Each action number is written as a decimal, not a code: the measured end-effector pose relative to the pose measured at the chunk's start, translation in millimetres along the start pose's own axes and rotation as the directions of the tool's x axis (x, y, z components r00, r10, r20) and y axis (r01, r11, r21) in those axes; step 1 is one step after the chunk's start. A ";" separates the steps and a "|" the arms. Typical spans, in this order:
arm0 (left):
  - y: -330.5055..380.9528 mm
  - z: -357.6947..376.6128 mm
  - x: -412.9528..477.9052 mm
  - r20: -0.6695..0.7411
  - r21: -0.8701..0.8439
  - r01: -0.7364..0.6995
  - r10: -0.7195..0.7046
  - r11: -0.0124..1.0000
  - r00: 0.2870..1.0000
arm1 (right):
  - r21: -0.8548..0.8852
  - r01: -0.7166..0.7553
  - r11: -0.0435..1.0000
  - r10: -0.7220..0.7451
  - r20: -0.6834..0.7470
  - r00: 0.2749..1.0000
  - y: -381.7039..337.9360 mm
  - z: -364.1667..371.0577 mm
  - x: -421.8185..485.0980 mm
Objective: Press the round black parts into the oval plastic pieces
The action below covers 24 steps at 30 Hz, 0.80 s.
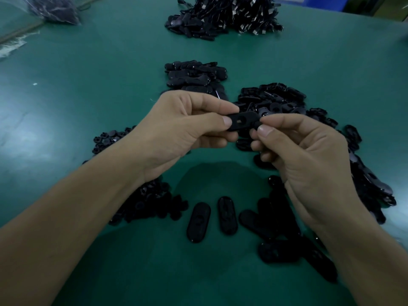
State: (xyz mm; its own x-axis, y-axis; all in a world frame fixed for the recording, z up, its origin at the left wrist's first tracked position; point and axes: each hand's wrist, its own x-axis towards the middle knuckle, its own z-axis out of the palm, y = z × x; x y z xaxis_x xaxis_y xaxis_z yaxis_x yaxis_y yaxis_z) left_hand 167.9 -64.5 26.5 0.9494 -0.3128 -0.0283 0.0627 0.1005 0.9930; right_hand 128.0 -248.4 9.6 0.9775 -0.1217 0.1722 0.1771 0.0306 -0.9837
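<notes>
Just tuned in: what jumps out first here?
At centre, the left hand pinches an oval plastic piece while the right hand holds a small round black part at its end. Around them, heaps of black parts cover the green table; a cable pile sits beyond.

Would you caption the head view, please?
Left hand holds oval plastic piece; right hand pinches round black part beside it.

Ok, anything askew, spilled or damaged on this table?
Nothing stands out. The left hand holds an oval piece, the right hand pinches a round part at its end, and the black piles lie loose on the green table.
</notes>
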 end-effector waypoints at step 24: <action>-0.9 3.9 -2.8 -0.054 0.118 -0.112 0.118 0.987 0.992 | -0.195 0.165 0.967 -0.171 -0.016 0.985 0.4 1.3 -2.1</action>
State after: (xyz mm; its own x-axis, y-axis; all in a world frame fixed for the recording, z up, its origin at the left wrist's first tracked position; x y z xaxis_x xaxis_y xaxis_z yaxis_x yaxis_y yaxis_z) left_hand 164.0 -67.4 26.1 0.9653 -0.2476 0.0834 -0.0804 0.0225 0.9965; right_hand 126.1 -246.8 8.9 0.9309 -0.1410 0.3370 0.3098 -0.1842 -0.9328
